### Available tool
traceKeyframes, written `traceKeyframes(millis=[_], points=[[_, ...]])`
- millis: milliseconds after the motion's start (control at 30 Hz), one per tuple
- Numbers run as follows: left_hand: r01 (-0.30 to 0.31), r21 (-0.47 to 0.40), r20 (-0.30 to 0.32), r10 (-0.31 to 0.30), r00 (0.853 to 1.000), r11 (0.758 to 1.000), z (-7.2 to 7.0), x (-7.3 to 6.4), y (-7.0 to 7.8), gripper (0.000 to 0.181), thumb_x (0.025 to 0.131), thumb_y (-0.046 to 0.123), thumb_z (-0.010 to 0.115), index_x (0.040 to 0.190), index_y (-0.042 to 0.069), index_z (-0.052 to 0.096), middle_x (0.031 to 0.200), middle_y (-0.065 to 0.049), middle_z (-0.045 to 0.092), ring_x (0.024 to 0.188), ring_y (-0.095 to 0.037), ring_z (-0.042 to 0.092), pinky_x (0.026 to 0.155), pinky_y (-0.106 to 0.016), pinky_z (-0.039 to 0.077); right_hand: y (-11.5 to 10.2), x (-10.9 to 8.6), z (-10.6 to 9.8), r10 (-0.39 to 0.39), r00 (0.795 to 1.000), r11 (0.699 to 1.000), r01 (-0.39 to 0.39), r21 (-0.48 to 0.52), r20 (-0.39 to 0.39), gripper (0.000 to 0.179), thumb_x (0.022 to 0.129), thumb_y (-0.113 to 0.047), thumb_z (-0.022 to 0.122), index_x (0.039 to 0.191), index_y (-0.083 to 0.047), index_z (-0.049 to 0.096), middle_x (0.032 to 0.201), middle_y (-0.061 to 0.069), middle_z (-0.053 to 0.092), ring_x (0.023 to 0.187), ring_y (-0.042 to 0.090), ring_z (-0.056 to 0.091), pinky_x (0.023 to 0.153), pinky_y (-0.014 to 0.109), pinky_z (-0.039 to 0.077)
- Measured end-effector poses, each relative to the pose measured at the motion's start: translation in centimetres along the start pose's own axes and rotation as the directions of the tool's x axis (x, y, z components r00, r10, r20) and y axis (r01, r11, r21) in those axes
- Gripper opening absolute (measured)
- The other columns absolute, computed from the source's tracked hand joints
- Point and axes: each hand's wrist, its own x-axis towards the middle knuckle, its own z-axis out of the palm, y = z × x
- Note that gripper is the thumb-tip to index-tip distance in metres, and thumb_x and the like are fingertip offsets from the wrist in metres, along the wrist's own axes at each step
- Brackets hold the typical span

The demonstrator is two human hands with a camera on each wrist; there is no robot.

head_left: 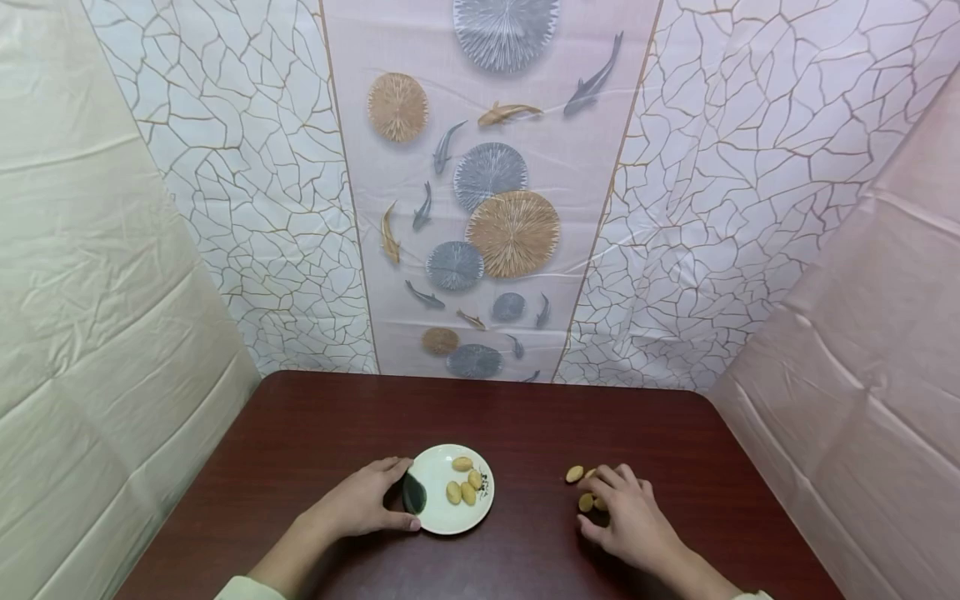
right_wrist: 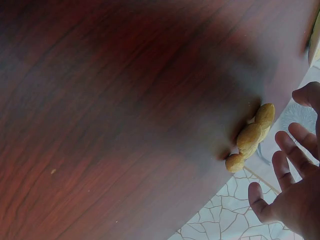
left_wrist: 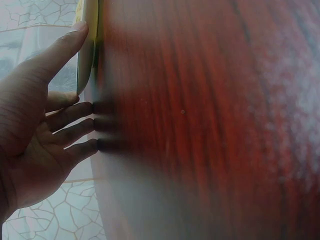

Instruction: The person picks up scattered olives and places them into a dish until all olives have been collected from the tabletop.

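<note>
The dark red desk is shown with both rounded far corners; its near edge is cut off by the frame. The left hand is set left of the desk's middle, the rim of the white plate being pinched between thumb and fingers. The right hand, well apart and nearer the desk's right edge, is held loosely spread, with nothing gripped. The plate is placed just left of the desk's middle, with four yellowish pieces borne on its right half. Loose pieces are grouped under and beside the right fingers.

Each piece is probably best pinched singly across its sides, neighbours left undisturbed and the rim only lightly pressed. Some loose pieces are hidden by the fingers, so neither their number nor any contact can be told.
</note>
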Motion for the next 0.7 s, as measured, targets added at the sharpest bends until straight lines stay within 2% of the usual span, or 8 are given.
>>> traceKeyframes(millis=[300,567,700], points=[[-0.003,-0.005,0.004,0.003,1.000,1.000,-0.11,-0.06,-0.05,0.111,0.083,0.063,0.091,0.164,0.000,0.050,0.164,-0.032,0.052,0.153,-0.052,0.051,0.122,-0.069,0.046,0.43,0.03,0.20,0.031,0.999,1.000,-0.031,-0.006,0.044,0.031,0.085,-0.032,0.095,0.109,-0.025,0.078,0.106,-0.011,0.066,0.098,0.010,0.047,0.079,0.048,0.046],[0.005,-0.008,0.001,-0.005,1.000,1.000,-0.02,0.08,-0.09,0.111,0.083,0.065,0.090,0.165,0.002,0.049,0.164,-0.031,0.052,0.153,-0.051,0.051,0.122,-0.069,0.045,0.65,0.03,0.39,0.056,0.996,0.998,-0.056,-0.009,0.069,0.022,0.085,-0.032,0.095,0.099,-0.029,0.078,0.102,-0.014,0.064,0.095,0.009,0.046,0.079,0.048,0.046],[0.013,-0.018,0.003,-0.013,1.000,1.000,0.06,-0.02,-0.14,0.111,0.083,0.064,0.091,0.165,0.003,0.049,0.165,-0.031,0.051,0.154,-0.051,0.050,0.122,-0.069,0.045,0.84,0.02,0.59,0.056,0.996,0.998,-0.055,-0.018,0.066,0.023,0.086,-0.030,0.094,0.100,-0.030,0.077,0.101,-0.013,0.063,0.094,0.009,0.047,0.078,0.047,0.045]])
